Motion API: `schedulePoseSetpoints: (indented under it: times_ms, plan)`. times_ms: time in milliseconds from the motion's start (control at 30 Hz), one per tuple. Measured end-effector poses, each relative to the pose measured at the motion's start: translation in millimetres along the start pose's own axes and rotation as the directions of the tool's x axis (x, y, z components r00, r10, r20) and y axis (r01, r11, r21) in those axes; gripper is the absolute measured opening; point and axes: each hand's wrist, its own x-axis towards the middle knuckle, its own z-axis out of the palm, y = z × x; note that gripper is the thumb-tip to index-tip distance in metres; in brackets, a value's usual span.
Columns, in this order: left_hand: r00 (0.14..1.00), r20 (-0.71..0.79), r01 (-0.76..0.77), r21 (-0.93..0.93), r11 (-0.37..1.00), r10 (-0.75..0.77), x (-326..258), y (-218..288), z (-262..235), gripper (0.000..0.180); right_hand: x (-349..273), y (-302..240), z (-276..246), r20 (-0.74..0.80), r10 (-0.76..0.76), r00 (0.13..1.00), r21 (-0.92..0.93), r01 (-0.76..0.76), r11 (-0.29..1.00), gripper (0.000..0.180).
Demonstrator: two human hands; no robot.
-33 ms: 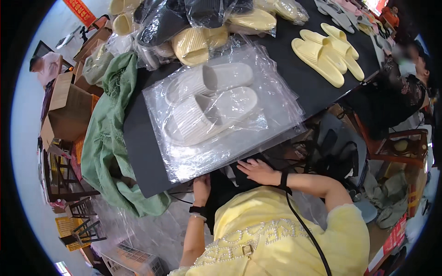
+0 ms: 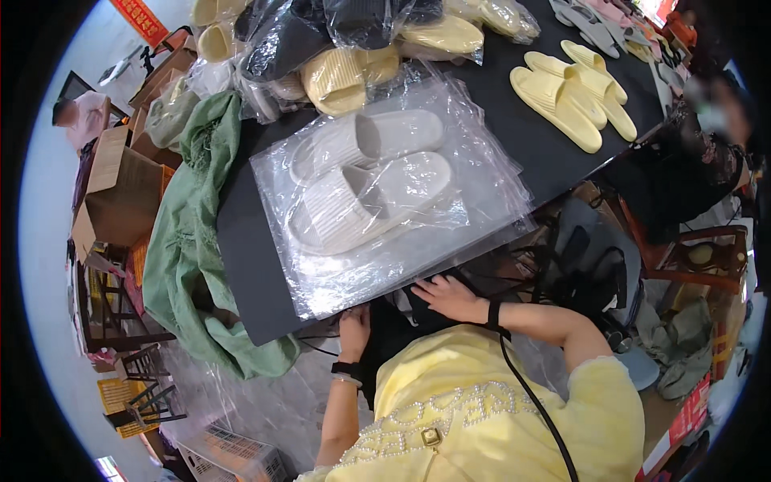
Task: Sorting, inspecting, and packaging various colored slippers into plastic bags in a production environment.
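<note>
Head view, looking down over a person in a yellow top seated at the near edge of a black table (image 2: 249,265). A pair of pale grey ribbed slippers (image 2: 365,189) lies side by side inside a clear plastic bag (image 2: 482,193) near the middle of the table, the bag's lower edge hanging over the near edge. The left hand (image 2: 353,325) sits just below that edge, fingers curled on the plastic's bottom corner; whether it pinches the bag cannot be told. The right hand (image 2: 451,297) lies flat and unclenched, fingers spread, just under the bag's overhanging edge, grasping nothing. A green cloth (image 2: 189,241) drapes over the table's left edge. Yellow slippers (image 2: 574,92) rest near the far right corner, and more bagged slippers (image 2: 345,48) crowd the far edge.
</note>
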Motion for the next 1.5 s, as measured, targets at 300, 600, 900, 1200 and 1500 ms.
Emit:
schedulePoseSetpoints:
  times_ms: [300, 600, 900, 1200, 1500]
  plan:
    - [0.992, 0.119, -0.005, -0.197, 0.980, 0.029, -4.3, 42.4, -40.9, 0.023, -21.4, 25.0, -92.3, -0.068, -0.110, 0.992, 0.301, 0.126, 0.945, 0.009]
    - [0.859, 0.482, -0.046, -0.261, 0.964, 0.172, -5.4, 93.9, -106.3, 0.026, -131.7, 96.2, -252.8, 0.037, 0.001, 0.999, 0.923, -0.035, 0.384, 0.013]
    - [0.683, 0.465, -0.242, -0.584, 0.775, 0.564, 13.4, 149.8, -89.6, 0.024, -92.3, 90.8, -199.0, 0.030, -0.131, 0.991, 0.992, -0.046, -0.117, 0.029]
    - [0.669, 0.588, -0.158, -0.485, 0.860, 0.455, 17.6, 124.4, -22.2, 0.037, -48.6, 85.1, -159.5, 0.080, -0.387, 0.919, 0.997, -0.066, 0.049, 0.025]
    - [0.486, 0.675, -0.143, -0.566, 0.812, 0.555, 20.5, 137.1, -108.8, 0.035, -51.8, 41.3, -61.7, 0.287, -0.417, 0.862, 0.956, -0.288, 0.061, 0.037]
